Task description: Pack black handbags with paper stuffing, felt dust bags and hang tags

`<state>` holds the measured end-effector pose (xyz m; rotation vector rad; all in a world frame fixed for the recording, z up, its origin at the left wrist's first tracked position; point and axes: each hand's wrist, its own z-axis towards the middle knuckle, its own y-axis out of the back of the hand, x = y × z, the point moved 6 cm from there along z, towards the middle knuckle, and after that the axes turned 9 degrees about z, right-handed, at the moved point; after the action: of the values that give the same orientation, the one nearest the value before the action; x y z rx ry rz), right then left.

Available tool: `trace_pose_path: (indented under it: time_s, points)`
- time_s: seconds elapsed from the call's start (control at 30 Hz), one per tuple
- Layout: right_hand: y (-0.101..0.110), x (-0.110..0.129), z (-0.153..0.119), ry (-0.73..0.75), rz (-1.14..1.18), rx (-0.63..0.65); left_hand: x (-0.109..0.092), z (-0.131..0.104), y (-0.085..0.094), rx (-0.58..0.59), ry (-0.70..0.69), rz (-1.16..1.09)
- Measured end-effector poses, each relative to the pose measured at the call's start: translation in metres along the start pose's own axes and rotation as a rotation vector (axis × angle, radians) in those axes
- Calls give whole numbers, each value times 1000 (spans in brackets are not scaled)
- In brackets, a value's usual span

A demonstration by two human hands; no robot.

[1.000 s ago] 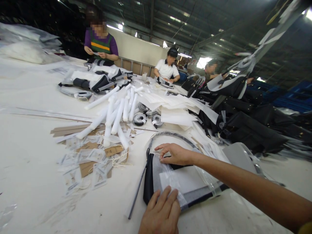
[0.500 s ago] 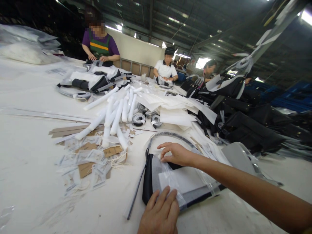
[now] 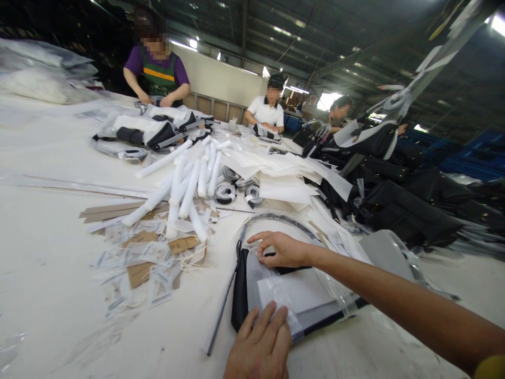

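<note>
Several bags lie on a white table under roofing.

From my feed I make out a black bag with grey wrapping, plain white foam rods, brown tags, blue crates, and a purple-sleeved person in a green top banded orange.

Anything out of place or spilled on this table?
No spill visible. Clear packets and brown cards are strewn loosely, and white rolls cross at odd angles; untidy, but nothing looks damaged. Dark smudges mark the tabletop.
</note>
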<state>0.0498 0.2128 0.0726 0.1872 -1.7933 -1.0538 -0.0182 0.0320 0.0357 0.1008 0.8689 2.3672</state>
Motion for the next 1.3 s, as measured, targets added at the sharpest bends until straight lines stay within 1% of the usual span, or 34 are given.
trace_pose_path:
  time_s: [0.13,0.23,0.37,0.5,0.63,0.73,0.87,1.0,1.2,1.3]
  points:
    - [3,1,-6,-22,3,-29,-1,0,1,-8,-4,4]
    - [5,3,-11,1,-8,-54,-1,-2,-1,4,-12,22]
    - [6,7,-16,96,-105,-102,-1,-2,-1,-4,-6,21]
    - [1,13,-19,196,-269,-122,-1,0,0,-11,7,1]
    - [-4,23,-21,323,-441,-117,-1,1,0,-18,19,-8]
    - [-3,30,-25,377,-515,-160,0,1,0,-13,19,-11]
    - [1,31,-31,347,-551,-216,1,1,0,-1,30,-18]
    - [0,29,-36,320,-562,-248,-1,0,0,4,23,-18]
    - [-3,37,-43,358,-583,-266,-1,1,1,10,43,-19]
    - [4,37,-41,269,-550,-334,-1,2,1,17,48,-21]
